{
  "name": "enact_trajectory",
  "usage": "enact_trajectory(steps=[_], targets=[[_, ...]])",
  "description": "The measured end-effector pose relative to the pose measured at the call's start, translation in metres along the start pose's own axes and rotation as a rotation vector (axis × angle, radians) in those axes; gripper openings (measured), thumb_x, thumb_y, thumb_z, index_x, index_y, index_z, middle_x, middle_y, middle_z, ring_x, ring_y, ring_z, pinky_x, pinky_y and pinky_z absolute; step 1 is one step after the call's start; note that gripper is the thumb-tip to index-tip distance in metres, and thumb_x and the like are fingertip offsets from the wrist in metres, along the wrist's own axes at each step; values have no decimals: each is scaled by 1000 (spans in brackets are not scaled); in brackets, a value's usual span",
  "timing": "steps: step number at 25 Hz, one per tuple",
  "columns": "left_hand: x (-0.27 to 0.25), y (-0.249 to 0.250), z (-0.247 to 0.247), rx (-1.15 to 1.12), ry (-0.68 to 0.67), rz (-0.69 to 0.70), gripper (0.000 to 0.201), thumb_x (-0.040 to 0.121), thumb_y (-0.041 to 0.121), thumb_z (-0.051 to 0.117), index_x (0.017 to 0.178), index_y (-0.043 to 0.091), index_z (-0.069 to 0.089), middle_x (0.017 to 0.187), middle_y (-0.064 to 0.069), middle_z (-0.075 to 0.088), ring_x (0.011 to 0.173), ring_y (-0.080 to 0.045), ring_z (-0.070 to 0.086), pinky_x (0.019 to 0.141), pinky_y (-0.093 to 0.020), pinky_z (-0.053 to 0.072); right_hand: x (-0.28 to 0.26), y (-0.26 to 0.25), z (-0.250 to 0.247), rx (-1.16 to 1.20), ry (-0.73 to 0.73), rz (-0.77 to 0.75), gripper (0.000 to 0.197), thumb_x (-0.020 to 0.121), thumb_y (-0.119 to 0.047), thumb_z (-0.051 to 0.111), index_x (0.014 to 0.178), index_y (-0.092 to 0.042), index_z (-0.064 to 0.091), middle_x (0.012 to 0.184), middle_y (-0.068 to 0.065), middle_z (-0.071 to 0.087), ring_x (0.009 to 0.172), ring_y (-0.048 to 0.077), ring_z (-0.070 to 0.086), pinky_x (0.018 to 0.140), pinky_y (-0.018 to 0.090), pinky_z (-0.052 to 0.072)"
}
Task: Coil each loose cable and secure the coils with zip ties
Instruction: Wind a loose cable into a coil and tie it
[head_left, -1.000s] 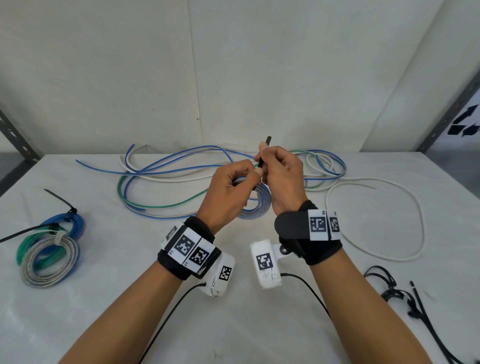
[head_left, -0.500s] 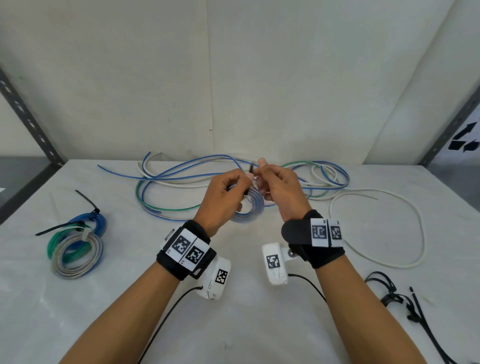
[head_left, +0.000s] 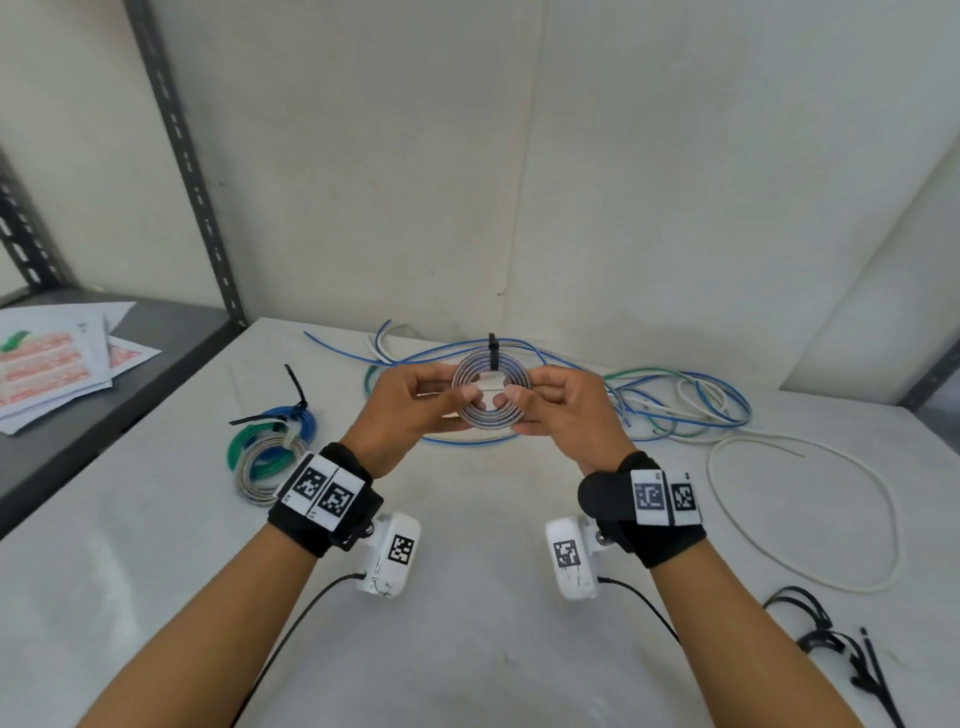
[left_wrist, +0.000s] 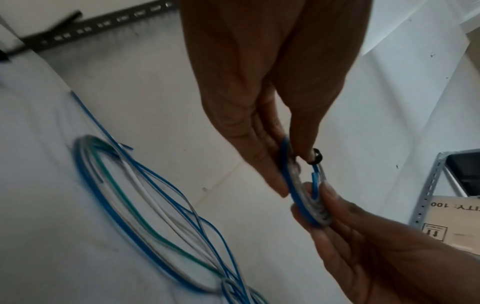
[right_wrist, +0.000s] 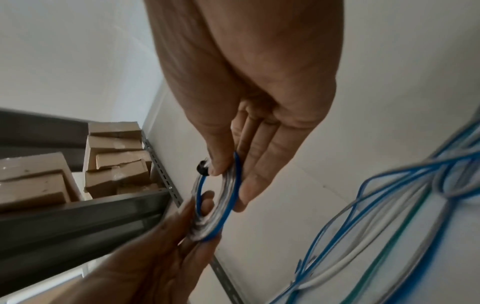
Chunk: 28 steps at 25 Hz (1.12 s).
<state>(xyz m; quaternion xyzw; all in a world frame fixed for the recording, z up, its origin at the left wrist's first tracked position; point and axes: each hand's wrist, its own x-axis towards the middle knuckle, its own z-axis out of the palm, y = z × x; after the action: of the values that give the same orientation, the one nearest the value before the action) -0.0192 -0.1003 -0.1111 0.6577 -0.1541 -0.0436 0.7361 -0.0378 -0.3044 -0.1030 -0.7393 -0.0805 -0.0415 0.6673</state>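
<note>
A small grey-and-blue cable coil (head_left: 488, 422) is held upright above the table, its flat face toward me. A black zip tie (head_left: 492, 353) is wrapped round its top, with a short tail sticking up. My left hand (head_left: 457, 402) pinches the coil's left side and my right hand (head_left: 522, 401) pinches its right side. In the left wrist view the coil (left_wrist: 303, 202) sits between both hands' fingertips, the tie's head (left_wrist: 316, 159) above it. The right wrist view shows the coil (right_wrist: 224, 205) edge-on and the tie's head (right_wrist: 201, 167).
Loose blue, green and white cables (head_left: 680, 400) lie tangled behind the hands, and a long white cable (head_left: 857, 525) loops to the right. Tied coils (head_left: 270, 452) rest at the left. Spare black zip ties (head_left: 841, 649) lie front right. Papers (head_left: 52, 364) sit on a side shelf.
My right hand has let go of the tie's tail. Both hands have turned the coil face-on and hold it by its sides. My head view has swung left and upward.
</note>
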Motion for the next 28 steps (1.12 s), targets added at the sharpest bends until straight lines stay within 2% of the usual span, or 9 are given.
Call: enact_trajectory(steps=[3, 9, 14, 18, 22, 23, 25, 27, 28], targets=[[-17, 4, -21, -12, 72, 12, 18, 88, 0, 72, 106, -3, 72, 92, -19, 76, 81, -23, 74, 74, -31, 61, 0, -1, 28, -24, 13, 11, 12, 95, -11, 68, 101, 0, 71, 85, 10, 77, 75, 17, 71, 66, 29, 60], [-38, -4, -60, -137, 127, -74, 24, 80, 12, 73, 100, 0, 73, 92, -18, 76, 82, -24, 74, 76, -31, 62, 11, -8, 63, 37, -153, 204, 22, 96, -11, 66, 111, 5, 67, 93, 16, 75, 73, 16, 74, 66, 26, 59], [-42, -9, -78, -187, 153, -123, 19, 93, 5, 64, 109, -4, 69, 97, -15, 76, 86, -22, 74, 78, -30, 62, 12, -10, 77, 139, -233, 251, 20, 97, -15, 64, 111, -1, 69, 99, 12, 74, 84, 17, 73, 80, 28, 60], [-43, -12, -81, -197, 189, -133, 27, 90, 6, 68, 114, -5, 68, 104, -20, 75, 93, -27, 73, 82, -33, 62, 11, -9, 84, 90, -169, 226, 20, 96, -14, 67, 110, 0, 70, 98, 15, 76, 84, 20, 74, 76, 30, 61], [-42, -8, -76, 11, 383, -40, 40, 85, 18, 79, 119, 3, 66, 108, -16, 73, 95, -26, 73, 81, -39, 62, 14, -10, 90, -68, -18, 112, 17, 89, -13, 75, 99, 0, 71, 90, 16, 77, 73, 20, 73, 68, 33, 58], [-44, -4, -74, 42, 378, -29, 37, 87, 24, 78, 117, 4, 67, 105, -15, 75, 93, -24, 74, 81, -40, 62, 13, -10, 94, -160, -14, 46, 13, 87, -14, 78, 94, -5, 71, 87, 14, 77, 73, 18, 73, 69, 33, 58], [-48, 6, -74, 36, 240, -93, 36, 90, 31, 73, 117, 7, 69, 104, -12, 77, 94, -24, 75, 83, -40, 62, 8, -12, 103, -309, -167, -53, 15, 84, -12, 80, 97, -14, 73, 89, 5, 77, 80, 13, 74, 77, 27, 59], [-53, 10, -81, 40, 116, -163, 39, 87, 24, 76, 121, 8, 67, 106, -12, 77, 98, -27, 75, 84, -40, 61, -1, -10, 112, -366, -372, -70, 23, 85, -8, 77, 106, -16, 74, 98, 2, 78, 90, 11, 74, 84, 24, 58], [-58, 9, -89, 53, 101, -170, 39, 86, 17, 77, 123, 8, 66, 106, -13, 76, 98, -28, 74, 84, -41, 61, -3, -8, 115, -359, -375, -71, 20, 87, -6, 74, 105, -15, 74, 97, 3, 78, 90, 13, 74, 82, 27, 59]])
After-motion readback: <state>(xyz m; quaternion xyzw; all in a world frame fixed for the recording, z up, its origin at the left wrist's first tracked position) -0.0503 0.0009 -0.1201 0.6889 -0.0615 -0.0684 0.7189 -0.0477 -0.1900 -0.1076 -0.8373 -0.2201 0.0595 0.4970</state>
